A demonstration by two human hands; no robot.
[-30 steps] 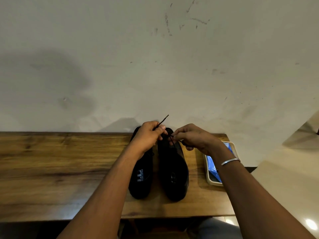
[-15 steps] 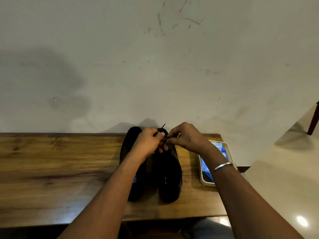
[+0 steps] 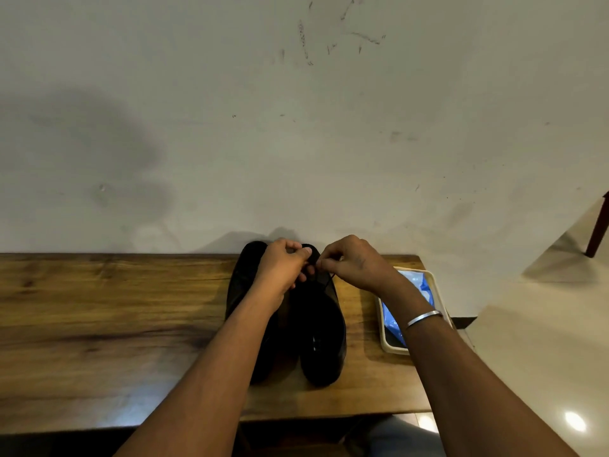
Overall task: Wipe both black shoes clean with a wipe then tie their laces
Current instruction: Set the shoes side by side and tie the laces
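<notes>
Scuffed pale wall [image 3: 296, 143] backs a wooden bench [image 3: 99, 324]. Left grip [image 3: 283, 268] and right grip [image 3: 356, 265] meet fingertip to fingertip, each pinched narrow, apparently on the black lace [image 3: 329, 279]. One thin strand shows just below the right grip; the rest is hidden. Directly beneath both grips lies the right shoe [image 3: 321, 341], its long axis running from the grips back toward the person. Left shoe [image 3: 244, 278] lies alongside it, under the left forearm. Judgement: lace-tying is in hand, and the next pull goes sideways, across that axis, with both grips equally near. Tray [image 3: 392, 349] holding a blue wipe pack [image 3: 417, 282] sits outboard of the right grip.
</notes>
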